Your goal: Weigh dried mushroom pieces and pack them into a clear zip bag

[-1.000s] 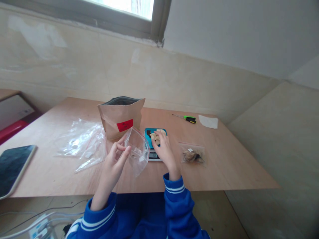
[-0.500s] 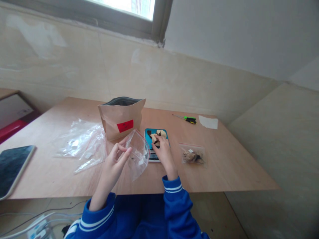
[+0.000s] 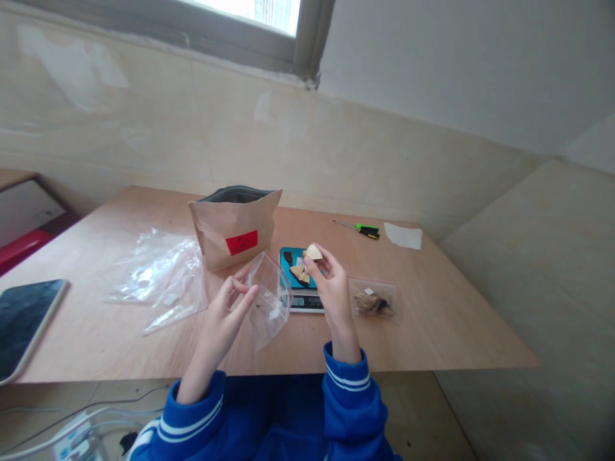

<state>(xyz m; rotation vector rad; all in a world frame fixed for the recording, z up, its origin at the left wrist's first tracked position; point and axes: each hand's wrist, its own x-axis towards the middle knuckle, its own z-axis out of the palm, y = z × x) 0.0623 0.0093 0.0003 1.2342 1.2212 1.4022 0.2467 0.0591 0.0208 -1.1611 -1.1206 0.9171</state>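
Left hand (image 3: 222,319): grasping a clear bag (image 3: 269,306). Right hand (image 3: 335,288): pinching a pale piece (image 3: 314,251) over the scale (image 3: 312,304); steady pinch required.

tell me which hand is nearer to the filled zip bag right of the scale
Right. The right hand is just left of the filled zip bag, holding a pale piece over the scale; the left hand is farther left, holding a clear bag.
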